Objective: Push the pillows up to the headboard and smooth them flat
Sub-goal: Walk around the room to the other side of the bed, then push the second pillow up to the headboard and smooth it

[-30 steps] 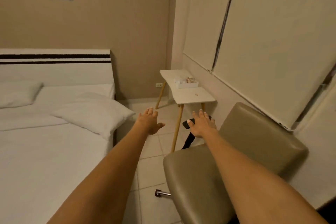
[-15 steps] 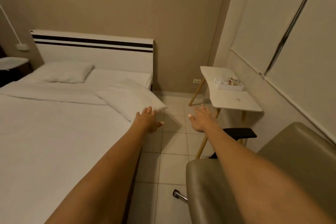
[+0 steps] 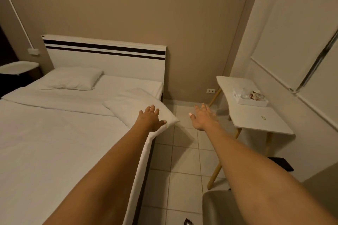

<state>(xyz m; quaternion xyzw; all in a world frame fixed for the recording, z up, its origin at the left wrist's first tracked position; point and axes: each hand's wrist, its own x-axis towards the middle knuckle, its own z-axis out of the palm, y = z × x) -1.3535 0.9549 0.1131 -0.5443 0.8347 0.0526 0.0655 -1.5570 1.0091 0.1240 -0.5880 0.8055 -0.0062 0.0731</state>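
Observation:
Two white pillows lie on a white bed [image 3: 45, 142]. The far pillow [image 3: 73, 80] rests flat close to the white headboard [image 3: 109, 62] with dark stripes. The near pillow [image 3: 135, 107] lies askew at the bed's right edge, well short of the headboard, its corner hanging over the side. My left hand [image 3: 150, 118] is stretched out over that pillow's near corner, fingers spread, holding nothing; whether it touches the pillow I cannot tell. My right hand [image 3: 203, 117] is open too, reaching over the tiled floor just right of the pillow.
A white side table [image 3: 256, 120] on wooden legs stands at the right wall, with a small tray [image 3: 252, 98] on it. A beige padded chair [image 3: 215, 208] is at the bottom right. Tiled floor [image 3: 182, 160] runs between bed and table. A white nightstand [image 3: 18, 67] sits far left.
My view has swung left toward the bed, and the chair has dropped toward the bottom right. Both hands have moved toward the near pillow, the left one now over its corner.

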